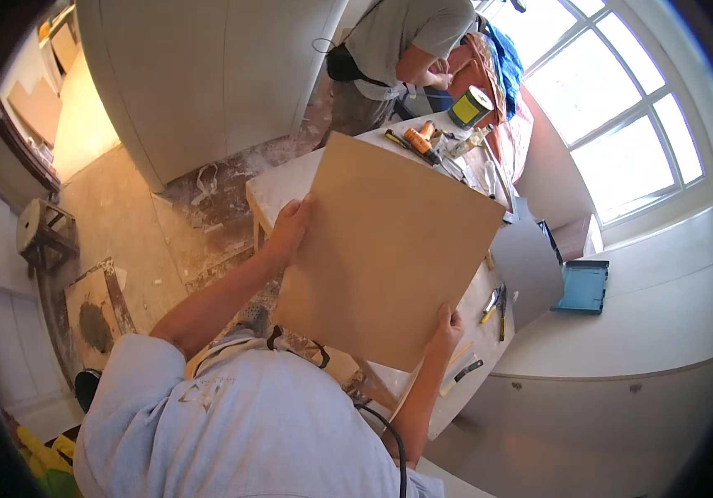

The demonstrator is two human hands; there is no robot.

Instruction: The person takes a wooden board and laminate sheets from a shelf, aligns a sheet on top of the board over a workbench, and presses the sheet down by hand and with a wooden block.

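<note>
A large, flat brown board [389, 249], roughly square, is held up in front of me, tilted over the workbench. My left hand [292, 226] grips its left edge, thumb on the face toward me. Lower down on the opposite edge, my right hand [446, 328] is closed on the same board, thumb on the near face. Behind the board, much of the workbench [277, 187] is hidden. The fingers of both hands behind the board do not show.
Tools, among them an orange-and-black power tool [421, 143], lie beside a dark can [470, 106]. A knife [462, 375] and several hand tools [493, 305] lie at right. A co-worker [410, 41] stands across the bench. A blue-green case [582, 286] and a stool [45, 236] are farther out.
</note>
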